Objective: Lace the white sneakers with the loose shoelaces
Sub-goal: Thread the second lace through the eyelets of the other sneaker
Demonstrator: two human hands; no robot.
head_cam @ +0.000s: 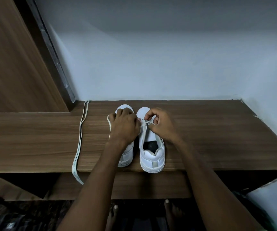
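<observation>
Far left of the shoes, a spare lace [79, 140] runs doubled along the shelf [34, 139] from the back wall and droops over the front edge, its loop hanging in the dark below. Next, the left shoe [127, 152], mostly hidden under the left hand [123, 125]: fingers curled down over its toe end, and a lace strand [109, 121] loops out beside the knuckles, though whether that hand actually pinches it is hard to make out. Right beside it, the right shoe [152, 155], heel at the shelf's front edge, mouth open and dark inside. The right hand [159, 124] pinches a lace end at the eyelets, fingers tightly curled; the eyelet itself is too small to read. No logo or writing legible on either heel. Right of the shoes, bare wood runs to the wall corner. Below, toes show dimly under the shelf.
</observation>
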